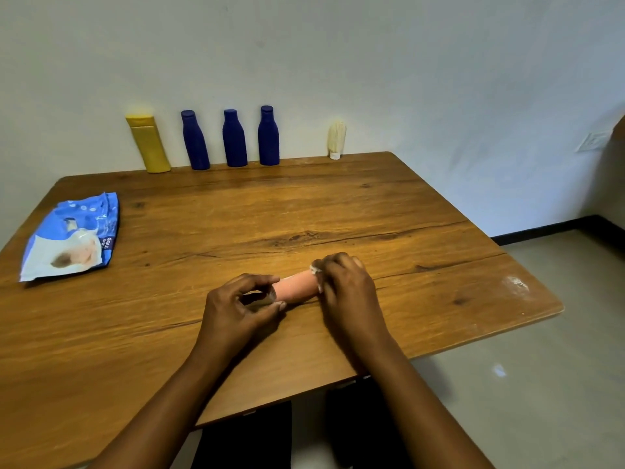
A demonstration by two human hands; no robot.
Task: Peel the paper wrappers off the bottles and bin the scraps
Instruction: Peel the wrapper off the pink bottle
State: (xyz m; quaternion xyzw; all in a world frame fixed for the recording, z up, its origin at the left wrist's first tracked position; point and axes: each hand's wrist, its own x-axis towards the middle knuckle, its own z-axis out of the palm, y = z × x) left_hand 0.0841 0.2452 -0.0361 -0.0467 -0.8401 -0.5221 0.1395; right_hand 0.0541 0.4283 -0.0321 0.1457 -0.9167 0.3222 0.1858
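Note:
A pink bottle [297, 286] lies on its side on the wooden table [304, 204] between my hands. My left hand [236, 309] grips its left end, the clear cap, with curled fingers and thumb. My right hand [348, 286] covers the bottle's right end and pinches a scrap of white paper [316, 268] there. Along the wall at the back stand a yellow bottle [148, 143], three dark blue bottles [233, 138] and a small cream bottle [337, 139]. No bin is in view.
A blue and white plastic pack [72, 236] lies flat at the table's left side. A whitish smear [515, 283] marks the table's right corner. The floor [541, 384] opens to the right of the table edge.

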